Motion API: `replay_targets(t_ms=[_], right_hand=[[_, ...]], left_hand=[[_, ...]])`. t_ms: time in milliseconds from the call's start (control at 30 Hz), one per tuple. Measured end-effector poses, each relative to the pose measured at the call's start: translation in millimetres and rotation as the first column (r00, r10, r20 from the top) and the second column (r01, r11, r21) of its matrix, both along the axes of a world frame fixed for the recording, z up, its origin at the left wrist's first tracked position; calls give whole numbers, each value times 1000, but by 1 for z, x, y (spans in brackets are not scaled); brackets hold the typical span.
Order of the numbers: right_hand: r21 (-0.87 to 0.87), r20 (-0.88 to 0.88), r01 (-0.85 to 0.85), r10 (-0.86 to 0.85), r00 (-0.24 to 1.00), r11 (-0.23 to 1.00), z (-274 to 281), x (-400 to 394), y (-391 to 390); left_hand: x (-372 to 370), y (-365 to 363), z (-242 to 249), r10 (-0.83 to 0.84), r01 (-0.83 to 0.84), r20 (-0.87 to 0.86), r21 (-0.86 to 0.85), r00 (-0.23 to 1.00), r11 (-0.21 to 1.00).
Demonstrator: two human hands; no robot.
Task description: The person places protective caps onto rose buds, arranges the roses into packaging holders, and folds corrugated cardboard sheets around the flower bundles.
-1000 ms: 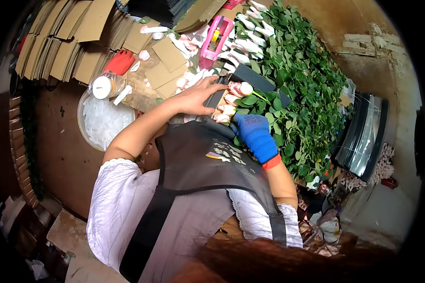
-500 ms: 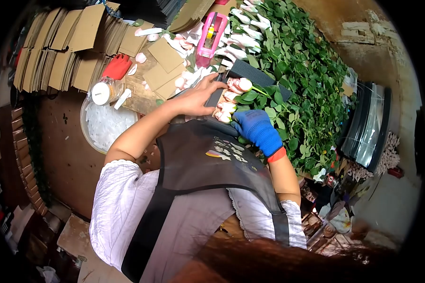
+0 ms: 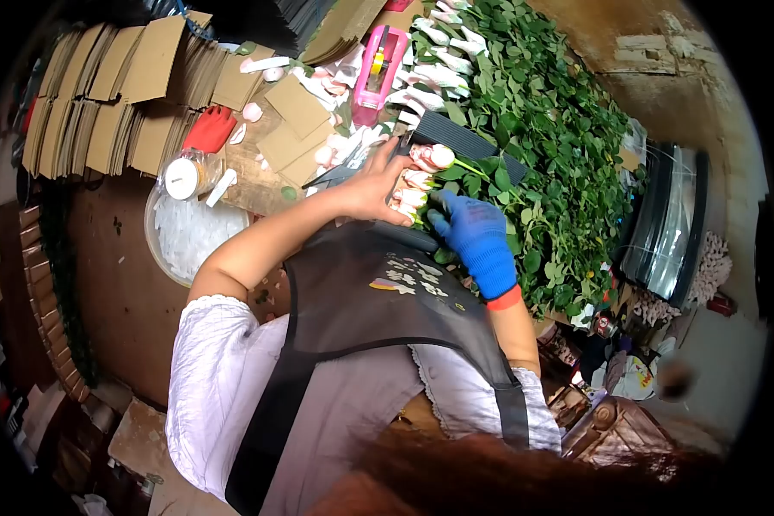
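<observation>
Several pale pink roses lie in a row on a dark ribbed tray, heads to the left and leafy stems to the right. My left hand, bare, rests against the heads from the left, its fingers and thumb spread along the row. Just right of the lower heads is my right hand, in a blue glove with an orange cuff. Its fingers are bent but apart near the stems, and I see nothing held in them. Part of the lowest rose is hidden between the hands.
A pink tape dispenser stands beyond the tray. Rose stems with green leaves are heaped at right. Cardboard sheets, a red glove and a clear jar lie left, above a tub of white pieces.
My left hand has moved a little right and down against the rose heads. My right hand has drawn slightly right, its fingers lifting from the lower stems.
</observation>
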State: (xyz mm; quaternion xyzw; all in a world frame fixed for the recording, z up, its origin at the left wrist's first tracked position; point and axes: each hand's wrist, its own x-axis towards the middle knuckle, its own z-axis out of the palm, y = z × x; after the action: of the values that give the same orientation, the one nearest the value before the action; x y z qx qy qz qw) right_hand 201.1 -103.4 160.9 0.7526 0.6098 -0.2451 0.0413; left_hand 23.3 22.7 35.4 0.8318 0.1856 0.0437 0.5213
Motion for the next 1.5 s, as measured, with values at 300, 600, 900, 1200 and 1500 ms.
replay_targets(t_ms=[300, 600, 900, 1200, 1500], right_hand=[[-29, 45, -137, 139, 989, 990, -45, 5, -2], [75, 71, 110, -115, 991, 991, 2, 3, 5], [93, -35, 5, -2, 999, 996, -54, 27, 4], [201, 162, 129, -163, 973, 971, -56, 14, 8], [80, 131, 71, -81, 988, 994, -47, 26, 25]], left_hand=[[3, 1, 6, 27, -30, -43, -64, 999, 998], [10, -17, -12, 264, -261, 155, -42, 952, 965], [17, -18, -12, 318, -309, 135, -87, 938, 947], [25, -26, -4, 450, -448, 142, -45, 882, 893], [27, -27, -4, 445, -446, 154, -32, 882, 895]])
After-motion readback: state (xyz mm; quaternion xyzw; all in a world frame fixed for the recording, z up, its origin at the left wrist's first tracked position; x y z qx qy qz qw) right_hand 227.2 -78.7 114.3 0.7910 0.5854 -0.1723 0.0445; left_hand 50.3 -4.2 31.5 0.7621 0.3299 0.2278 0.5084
